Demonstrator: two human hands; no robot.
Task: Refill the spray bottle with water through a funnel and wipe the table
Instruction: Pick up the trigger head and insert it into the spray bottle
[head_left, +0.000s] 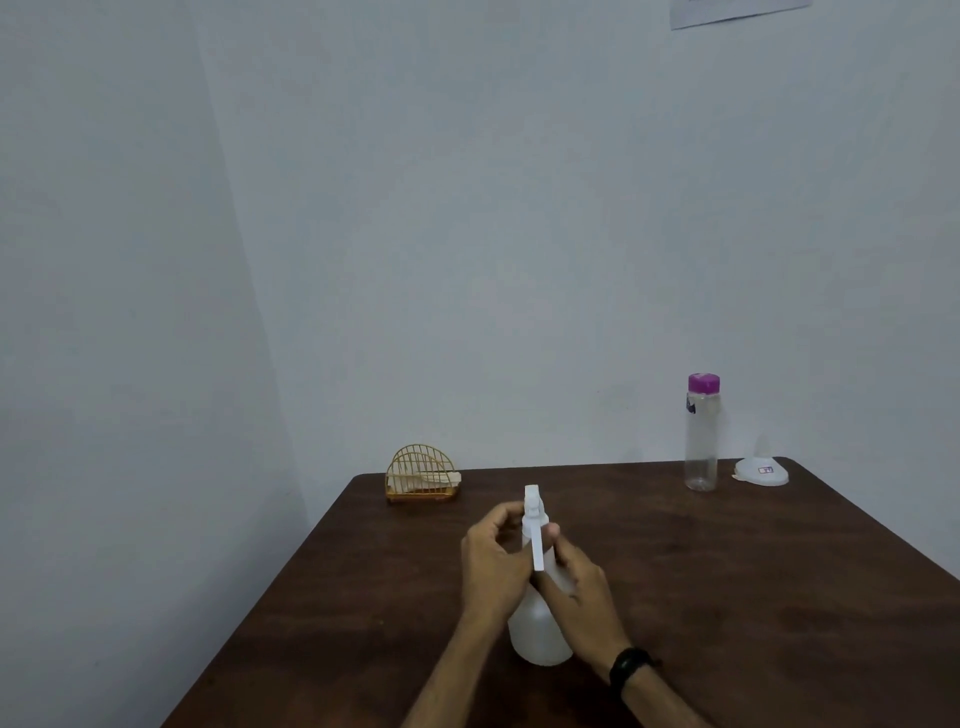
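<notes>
Spray bottle (537, 631): upright, near centre of table (727, 597). Left hand (491, 564) grips its spray head (535, 525); right hand (576, 577) grips the neck. Funnel (761, 470) and water bottle (702, 432): far right, nearer the right hand.

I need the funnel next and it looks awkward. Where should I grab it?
The funnel sits mouth-down at the table's far right corner, spout pointing up. Probably best to pinch the narrow spout from above; the wide rim lies flat on the wood, leaving little to get fingers under.
</notes>
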